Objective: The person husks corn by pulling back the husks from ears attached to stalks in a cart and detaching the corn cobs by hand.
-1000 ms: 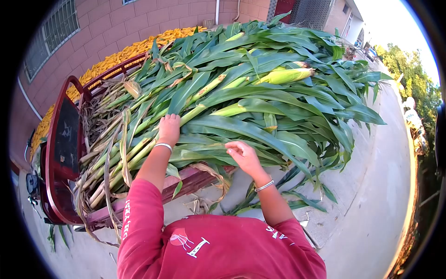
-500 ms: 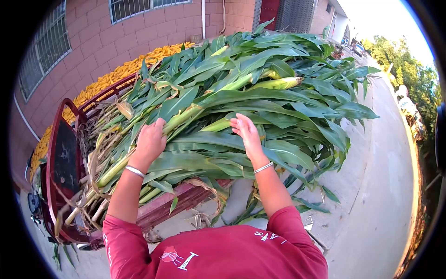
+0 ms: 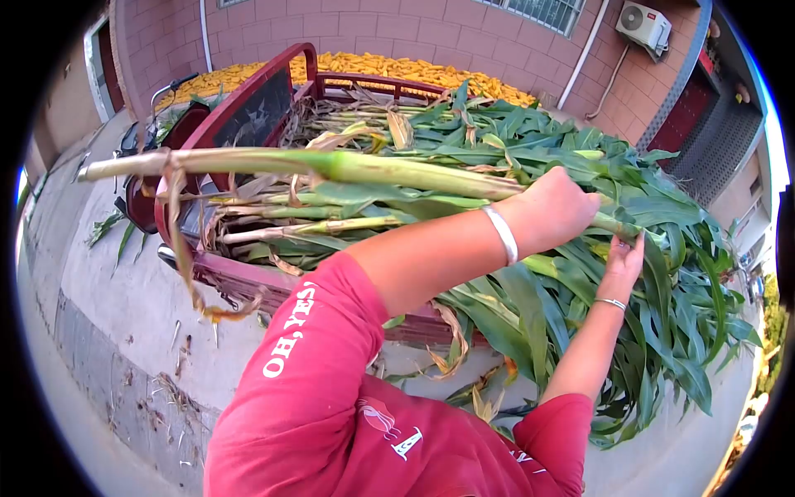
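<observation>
Corn stalk is held aloft across the red cart, bare end pointing left. The left hand is clamped around it. The right hand is set against it from below; whether that grip is closed cannot be told. Leafy stalks are piled beneath.

I count one held corn stalk | one red cart | two silver bracelets | one air conditioner | yellow cobs beyond counting
</observation>
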Tool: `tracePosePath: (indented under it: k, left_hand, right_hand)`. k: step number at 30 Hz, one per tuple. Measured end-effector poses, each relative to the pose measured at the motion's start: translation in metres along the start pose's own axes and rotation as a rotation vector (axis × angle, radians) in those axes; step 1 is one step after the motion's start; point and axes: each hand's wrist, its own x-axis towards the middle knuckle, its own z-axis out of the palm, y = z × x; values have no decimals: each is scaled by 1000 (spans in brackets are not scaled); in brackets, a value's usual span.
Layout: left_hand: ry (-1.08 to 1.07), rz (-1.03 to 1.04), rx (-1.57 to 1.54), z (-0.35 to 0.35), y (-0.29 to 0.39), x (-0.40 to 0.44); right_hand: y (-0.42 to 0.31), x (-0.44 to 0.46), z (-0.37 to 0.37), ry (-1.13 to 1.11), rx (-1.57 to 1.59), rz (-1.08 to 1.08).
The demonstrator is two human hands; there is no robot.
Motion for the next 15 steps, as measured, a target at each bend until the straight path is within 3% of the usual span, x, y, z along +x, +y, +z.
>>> tracePosePath:
  k: [3,6,11,12,14,15]
  left_hand:
    - [-185,-113,-105,-1,21,-58]
    - [-401,-399,-322,4,36,-155]
    - [-652,-795,-806,3,56,-306]
    - [-787,-859,-802,-1,56,-332]
    - [-812,-944,-804,-1,59,-384]
    - [-825,-936,-809,0,63,-400]
  right_hand:
    - [16,-67,-8,23,-180,-4]
    - [52,-141,-34,-63,-364,39]
    - [95,-224,-117,-394,-803,384]
    - [94,-234,-126,-330,-767,384]
    - [82,-235,-158,-150,-648,419]
    - [66,-237,-155,-64,-476,276]
